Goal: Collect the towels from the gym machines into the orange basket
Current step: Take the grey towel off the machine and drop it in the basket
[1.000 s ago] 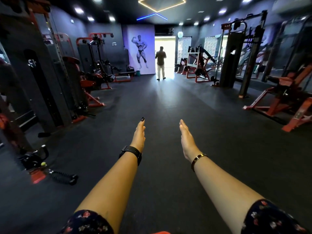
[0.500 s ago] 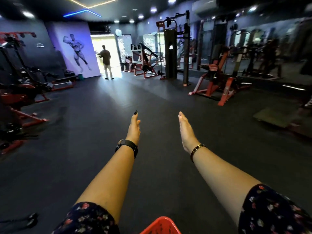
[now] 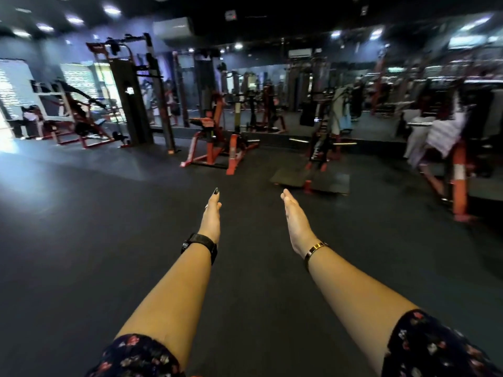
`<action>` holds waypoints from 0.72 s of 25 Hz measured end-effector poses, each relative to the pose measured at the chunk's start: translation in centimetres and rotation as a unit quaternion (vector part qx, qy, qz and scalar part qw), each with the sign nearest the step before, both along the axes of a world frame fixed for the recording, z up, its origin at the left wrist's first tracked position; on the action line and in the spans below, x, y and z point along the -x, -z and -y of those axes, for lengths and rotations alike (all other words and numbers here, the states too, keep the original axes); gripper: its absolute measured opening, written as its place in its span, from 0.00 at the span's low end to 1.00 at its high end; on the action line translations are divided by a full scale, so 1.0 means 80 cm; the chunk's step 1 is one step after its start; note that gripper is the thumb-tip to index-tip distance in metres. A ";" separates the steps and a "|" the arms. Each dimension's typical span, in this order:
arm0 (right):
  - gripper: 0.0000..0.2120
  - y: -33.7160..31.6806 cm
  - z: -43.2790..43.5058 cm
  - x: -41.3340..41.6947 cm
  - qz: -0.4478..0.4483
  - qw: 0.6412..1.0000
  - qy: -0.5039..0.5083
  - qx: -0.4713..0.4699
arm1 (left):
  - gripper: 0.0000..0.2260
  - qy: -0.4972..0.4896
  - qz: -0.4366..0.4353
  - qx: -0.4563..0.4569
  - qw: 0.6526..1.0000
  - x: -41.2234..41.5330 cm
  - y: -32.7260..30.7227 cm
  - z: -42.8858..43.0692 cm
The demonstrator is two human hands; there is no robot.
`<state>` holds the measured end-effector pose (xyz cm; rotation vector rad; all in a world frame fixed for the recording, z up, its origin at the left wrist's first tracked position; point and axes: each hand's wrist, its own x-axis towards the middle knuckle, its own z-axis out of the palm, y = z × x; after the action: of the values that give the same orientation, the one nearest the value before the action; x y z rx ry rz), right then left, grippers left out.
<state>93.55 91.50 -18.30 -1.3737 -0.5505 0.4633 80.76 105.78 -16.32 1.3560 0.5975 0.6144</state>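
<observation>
My left hand (image 3: 212, 216) and right hand (image 3: 296, 221) flat, fingers straight, apart, holding nothing. I've swung right; towel (image 3: 441, 134) draped on machine (image 3: 458, 170) now visible.

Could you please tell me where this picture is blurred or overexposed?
Head view: the left hand and right hand are sharp; the pale towel draped on the orange machine at right is smeared by blur; the far-left window is blown out and glares on the floor.
</observation>
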 end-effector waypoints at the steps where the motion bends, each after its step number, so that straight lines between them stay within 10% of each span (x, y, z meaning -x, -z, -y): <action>1: 0.23 -0.004 0.022 -0.015 0.003 1.000 0.023 -0.003 | 0.32 0.023 0.003 0.000 1.000 -0.023 -0.003 0.014; 18: 0.23 -0.010 0.308 -0.216 0.016 0.976 0.216 -0.016 | 0.29 0.224 0.014 0.035 0.974 -0.311 -0.019 0.268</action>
<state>110.80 66.90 -17.53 -1.4236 -0.2708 0.0788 105.65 84.32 -14.78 1.3552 0.2712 0.2410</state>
